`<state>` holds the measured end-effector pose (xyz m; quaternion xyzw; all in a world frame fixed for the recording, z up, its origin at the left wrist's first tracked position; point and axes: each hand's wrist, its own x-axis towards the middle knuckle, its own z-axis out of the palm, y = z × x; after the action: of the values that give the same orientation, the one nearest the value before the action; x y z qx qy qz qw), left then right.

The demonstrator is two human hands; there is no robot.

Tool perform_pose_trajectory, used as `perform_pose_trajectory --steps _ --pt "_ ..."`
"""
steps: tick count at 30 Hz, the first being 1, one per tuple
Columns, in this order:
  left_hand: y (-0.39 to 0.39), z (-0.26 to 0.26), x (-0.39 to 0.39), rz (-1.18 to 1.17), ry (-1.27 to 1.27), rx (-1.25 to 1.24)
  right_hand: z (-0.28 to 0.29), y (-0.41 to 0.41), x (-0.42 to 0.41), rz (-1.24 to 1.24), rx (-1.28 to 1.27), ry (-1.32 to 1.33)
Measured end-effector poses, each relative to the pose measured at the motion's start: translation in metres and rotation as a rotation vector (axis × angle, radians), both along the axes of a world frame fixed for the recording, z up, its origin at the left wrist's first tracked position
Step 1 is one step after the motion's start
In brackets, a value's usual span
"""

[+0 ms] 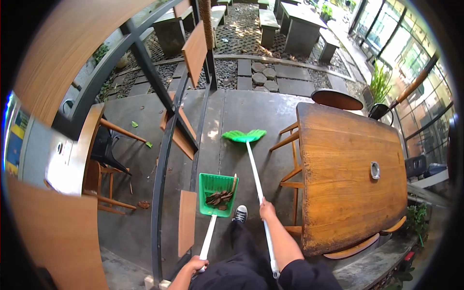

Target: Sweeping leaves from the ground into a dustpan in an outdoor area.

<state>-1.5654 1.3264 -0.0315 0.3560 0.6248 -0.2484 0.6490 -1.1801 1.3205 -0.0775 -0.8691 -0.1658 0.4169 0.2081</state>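
Note:
My left hand (197, 263) is closed round the white handle of a green plastic dustpan (218, 180). Dry brown leaves (218, 198) and a pale stick-like piece lie in the pan. In my right hand (267, 210) is the white pole of a broom (255, 170), gripped partway along its length. The broom's green bristle head (245, 135) is farther forward, over the grey concrete floor. The dustpan is left of the pole, beside my dark sneaker (240, 214).
A wooden table (355, 174) with a metal ashtray (375, 170) stands at right, stools beside it. A black metal frame (163, 174) with wooden panels runs along the left. Beyond it, fallen leaves (143, 204) lie near chair legs. Concrete benches (268, 21) stand ahead on gravel and pavers.

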Motion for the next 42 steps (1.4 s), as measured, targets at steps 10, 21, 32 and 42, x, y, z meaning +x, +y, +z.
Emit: perform_pose_trajectory --steps 10,21,32,42 --pt "0.139 0.019 0.093 0.04 -0.018 0.072 0.051 -0.265 -0.07 0.075 0.114 -0.018" --pt "0.27 0.024 0.172 0.019 0.0 0.061 0.033 -0.081 0.003 0.163 -0.19 0.05" --pt "0.427 -0.003 0.253 -0.034 -0.043 0.085 0.045 0.298 0.195 0.175 0.032 -0.199" --pt "0.514 0.011 0.338 -0.1 -0.046 0.086 0.027 0.159 0.187 -0.037 -0.194 0.126"
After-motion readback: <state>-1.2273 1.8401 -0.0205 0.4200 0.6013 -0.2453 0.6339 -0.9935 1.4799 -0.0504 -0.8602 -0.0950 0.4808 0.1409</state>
